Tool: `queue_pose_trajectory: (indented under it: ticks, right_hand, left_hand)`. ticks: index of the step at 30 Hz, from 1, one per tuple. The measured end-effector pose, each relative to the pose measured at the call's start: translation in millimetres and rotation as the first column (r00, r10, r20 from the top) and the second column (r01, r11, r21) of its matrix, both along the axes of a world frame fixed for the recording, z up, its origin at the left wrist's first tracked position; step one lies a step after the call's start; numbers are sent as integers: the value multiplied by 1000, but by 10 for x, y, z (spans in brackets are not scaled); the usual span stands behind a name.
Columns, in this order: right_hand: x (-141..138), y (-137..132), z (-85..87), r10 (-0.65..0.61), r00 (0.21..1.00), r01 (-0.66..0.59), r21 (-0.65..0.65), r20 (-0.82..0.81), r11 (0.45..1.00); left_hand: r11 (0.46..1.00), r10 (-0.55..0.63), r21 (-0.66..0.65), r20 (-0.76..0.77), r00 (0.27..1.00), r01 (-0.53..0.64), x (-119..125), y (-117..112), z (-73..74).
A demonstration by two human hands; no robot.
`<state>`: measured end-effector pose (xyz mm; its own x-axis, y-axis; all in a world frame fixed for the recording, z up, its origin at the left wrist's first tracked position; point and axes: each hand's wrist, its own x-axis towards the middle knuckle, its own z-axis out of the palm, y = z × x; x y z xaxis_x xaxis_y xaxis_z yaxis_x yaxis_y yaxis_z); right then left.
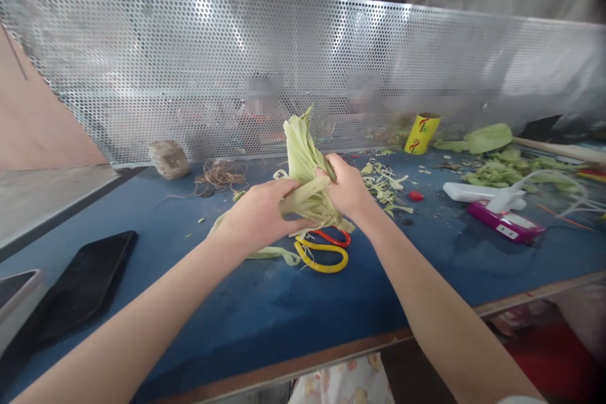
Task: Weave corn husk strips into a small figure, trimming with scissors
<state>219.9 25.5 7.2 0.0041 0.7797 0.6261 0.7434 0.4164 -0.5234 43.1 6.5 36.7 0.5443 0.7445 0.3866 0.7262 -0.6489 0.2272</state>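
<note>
A bundle of pale green corn husks (303,151) is held up over the blue table, its leafy end pointing away from me. My right hand (348,186) is closed around the middle of the bundle. From the left, my left hand (260,211) pinches a husk strip (305,196) that crosses the bundle; its fingertips are partly hidden. Just below the hands lie scissors (324,262) with yellow and red handles, the blades covered by husk. A loose husk strip (274,255) rests beside them.
Left are a black phone (83,284), a stone (169,159) and tangled twine (220,178). To the right lie husk scraps (386,186), a yellow roll (422,134), a purple power bank (505,222) and a white glue gun-like tool (478,194). A perforated metal panel (189,63) borders the back.
</note>
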Motion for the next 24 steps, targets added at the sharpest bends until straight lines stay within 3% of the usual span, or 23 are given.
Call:
queue_pose_trajectory:
  ticks: [3,8,14,17,19,21,24]
  right_hand:
    - [14,9,-11,-4,1000,5,-15,12,1000]
    - [18,25,-15,-7,1000,7,-61,13,998]
    - [29,73,-8,-46,996,36,-127,-76,991]
    - [69,108,-24,-72,996,65,-129,-57,990]
    - [104,133,-36,-104,994,98,-129,-37,987]
    - [142,161,-44,-137,990,132,-137,-26,982]
    - [205,211,-61,-206,979,204,-175,3,963]
  left_hand:
    - [989,59,141,-96,994,-45,38,-2,-14]
    - [984,19,177,-44,999,-11,9,43,9]
    - [963,-37,271,164,986,-9,-48,-20,3]
    - [945,-49,323,303,952,-54,-59,-118,68]
    - [949,-1,279,478,878,-150,-64,-191,161]
    - [961,42,176,667,744,-212,-94,-240,277]
    - [991,-45,99,886,462,-94,-300,-191,447]
